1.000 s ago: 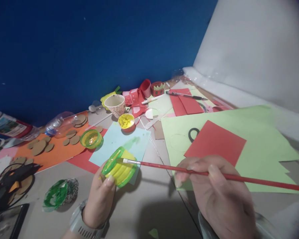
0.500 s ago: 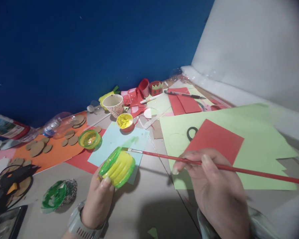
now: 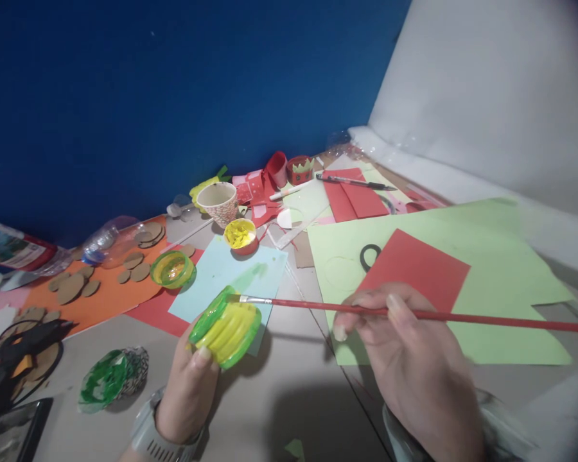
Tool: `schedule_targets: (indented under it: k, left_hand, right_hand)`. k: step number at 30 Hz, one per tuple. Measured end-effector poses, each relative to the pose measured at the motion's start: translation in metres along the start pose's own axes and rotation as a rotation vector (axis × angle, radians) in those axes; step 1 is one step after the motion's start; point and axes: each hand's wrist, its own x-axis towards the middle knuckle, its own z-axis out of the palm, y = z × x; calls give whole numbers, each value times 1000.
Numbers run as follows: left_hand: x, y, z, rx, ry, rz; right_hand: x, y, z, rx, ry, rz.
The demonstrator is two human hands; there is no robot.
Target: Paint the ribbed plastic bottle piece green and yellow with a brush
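Note:
My left hand (image 3: 192, 378) is closed around a small ridged piece, perhaps a cut bottle base (image 3: 232, 332), painted yellow with green along its rims. Between the thumb and fingers of my right hand (image 3: 409, 359) is a thin red paintbrush (image 3: 318, 307), held nearly level. Its tip touches the green rim of the painted piece. A similar yellow and green piece (image 3: 173, 269) stands farther back, by a light blue sheet (image 3: 207, 285) with green smears. Yellow paint fills a small red cup (image 3: 241, 236). Green paint lies in another small container (image 3: 106, 382) at the left.
Behind are a patterned paper cup (image 3: 218, 204) and a pen (image 3: 356, 182). Cardboard discs (image 3: 71, 287) lie on orange paper. A black glue gun (image 3: 19, 359) with its cable is at the far left. To the right, a red square (image 3: 414, 266) covers part of a green sheet (image 3: 510, 256).
The brush tip has moved slightly left and down along the green rim, and the handle has become more level. The painted piece has tilted a little in my left hand.

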Motion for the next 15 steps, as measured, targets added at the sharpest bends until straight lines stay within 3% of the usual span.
schedule_targets:
  k: [5, 11, 15]
  left_hand:
    - [-5, 0, -10, -44, -18, -75]
    - [-15, 3, -47, 41, -7, -233]
    - [-9, 4, -66, 85, -22, -183]
  right_hand:
    - [-1, -4, 0, -8, 67, -5]
    - [-2, -18, -1, 82, 31, -77]
    - [-2, -23, -1, 95, -25, -83]
